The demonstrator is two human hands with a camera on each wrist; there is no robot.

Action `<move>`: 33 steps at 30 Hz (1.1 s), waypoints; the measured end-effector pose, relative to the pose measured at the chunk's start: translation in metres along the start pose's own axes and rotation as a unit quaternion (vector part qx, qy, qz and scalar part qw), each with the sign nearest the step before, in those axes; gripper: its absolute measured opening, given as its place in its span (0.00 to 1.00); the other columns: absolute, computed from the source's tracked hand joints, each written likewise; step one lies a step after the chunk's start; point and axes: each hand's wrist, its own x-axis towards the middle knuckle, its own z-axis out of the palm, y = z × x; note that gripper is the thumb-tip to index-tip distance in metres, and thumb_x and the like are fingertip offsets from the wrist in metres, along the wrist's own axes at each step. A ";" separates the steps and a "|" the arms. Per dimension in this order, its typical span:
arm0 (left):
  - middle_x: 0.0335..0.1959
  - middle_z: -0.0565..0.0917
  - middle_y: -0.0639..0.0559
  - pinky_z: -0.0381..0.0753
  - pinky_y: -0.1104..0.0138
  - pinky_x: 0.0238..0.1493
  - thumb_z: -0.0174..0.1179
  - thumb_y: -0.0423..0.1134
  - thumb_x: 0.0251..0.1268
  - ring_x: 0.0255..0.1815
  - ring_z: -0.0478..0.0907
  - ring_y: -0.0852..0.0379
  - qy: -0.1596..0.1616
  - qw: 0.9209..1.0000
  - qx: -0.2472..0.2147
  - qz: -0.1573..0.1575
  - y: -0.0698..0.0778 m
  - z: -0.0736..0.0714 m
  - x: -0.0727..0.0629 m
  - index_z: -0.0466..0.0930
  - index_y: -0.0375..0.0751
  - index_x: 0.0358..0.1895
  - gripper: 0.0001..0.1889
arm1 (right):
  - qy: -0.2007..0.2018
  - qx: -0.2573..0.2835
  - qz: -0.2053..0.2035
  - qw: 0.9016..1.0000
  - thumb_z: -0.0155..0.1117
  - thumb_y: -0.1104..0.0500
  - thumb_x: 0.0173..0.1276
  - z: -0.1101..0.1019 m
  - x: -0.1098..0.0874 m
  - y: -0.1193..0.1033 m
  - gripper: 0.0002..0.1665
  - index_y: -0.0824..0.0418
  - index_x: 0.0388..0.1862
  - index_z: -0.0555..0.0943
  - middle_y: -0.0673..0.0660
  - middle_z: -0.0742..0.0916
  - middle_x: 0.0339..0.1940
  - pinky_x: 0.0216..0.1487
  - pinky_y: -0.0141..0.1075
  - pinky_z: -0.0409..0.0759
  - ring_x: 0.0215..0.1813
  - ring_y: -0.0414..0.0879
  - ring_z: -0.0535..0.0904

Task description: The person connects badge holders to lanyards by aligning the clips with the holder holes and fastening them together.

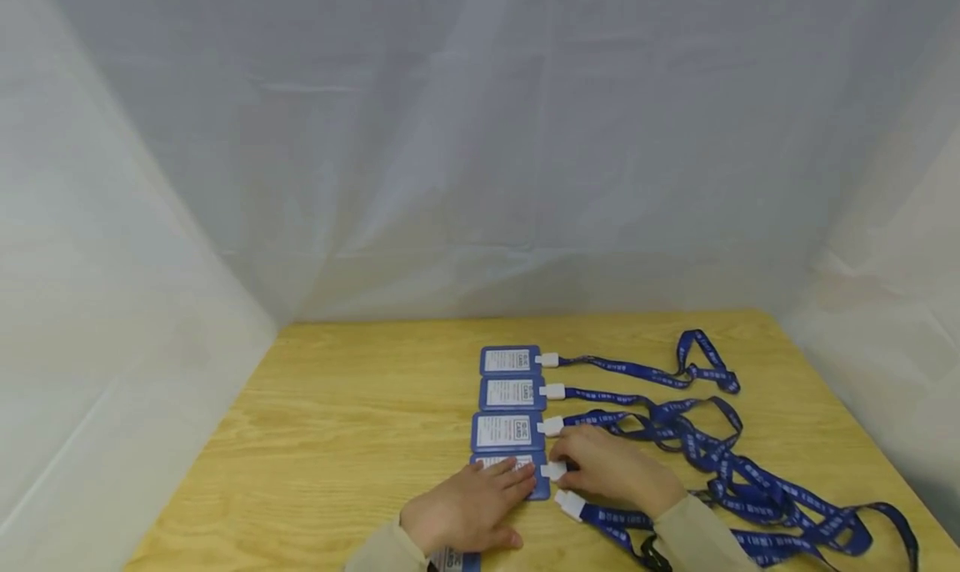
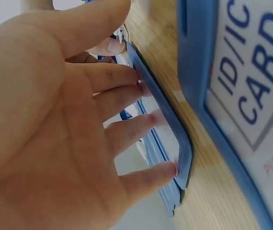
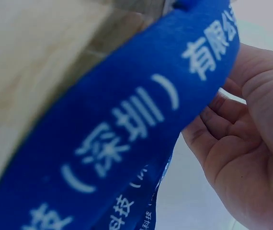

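My left hand (image 1: 468, 509) lies with straight fingers on a blue ID card holder (image 1: 538, 490), the fourth from the back in a column. In the left wrist view, its fingertips press that card holder's face (image 2: 164, 132). At its right end, my right hand (image 1: 618, 468) pinches the white lanyard clip (image 1: 554, 471) between thumb and fingers. The right wrist view has a blue printed lanyard strap (image 3: 122, 120) across it, covering the fingertips. Another card holder (image 1: 469, 562) is partly hidden below my left wrist. A white clip (image 1: 570, 504) on another lanyard lies just below my right hand.
Three card holders, including the rearmost (image 1: 510, 360), lie behind my hands with clips and lanyards extending right. Tangled blue lanyards (image 1: 757, 501) cover the table's right side. Wooden tabletop (image 1: 337, 422) shows at left, and a pale curtain (image 1: 480, 138) hangs behind.
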 end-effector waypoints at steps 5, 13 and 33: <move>0.79 0.64 0.60 0.73 0.47 0.70 0.55 0.64 0.71 0.79 0.61 0.54 0.008 1.000 0.007 0.012 -0.001 -0.001 0.001 0.64 0.55 0.77 0.35 | -0.002 0.007 0.001 1.000 0.74 0.52 0.65 0.001 -0.003 0.001 0.15 0.56 0.48 0.88 0.46 0.87 0.43 0.48 0.38 0.84 0.43 0.36 0.81; 0.79 0.62 0.61 0.72 0.47 0.71 0.53 0.64 0.72 0.79 0.60 0.55 0.006 1.000 0.012 0.022 -0.003 0.002 0.004 0.64 0.57 0.77 0.34 | 0.046 0.031 0.011 0.998 0.73 0.53 0.66 -0.007 -0.021 0.006 0.14 0.57 0.47 0.87 0.47 0.87 0.41 0.44 0.38 0.84 0.41 0.38 0.81; 0.76 0.68 0.58 0.73 0.53 0.71 0.54 0.61 0.73 0.77 0.63 0.55 0.016 0.999 0.020 0.035 -0.004 -0.008 0.009 0.69 0.54 0.74 0.31 | -0.005 0.071 0.064 0.995 0.77 0.48 0.60 0.005 -0.039 -0.012 0.13 0.52 0.29 0.81 0.42 0.78 0.23 0.25 0.30 0.68 0.24 0.35 0.69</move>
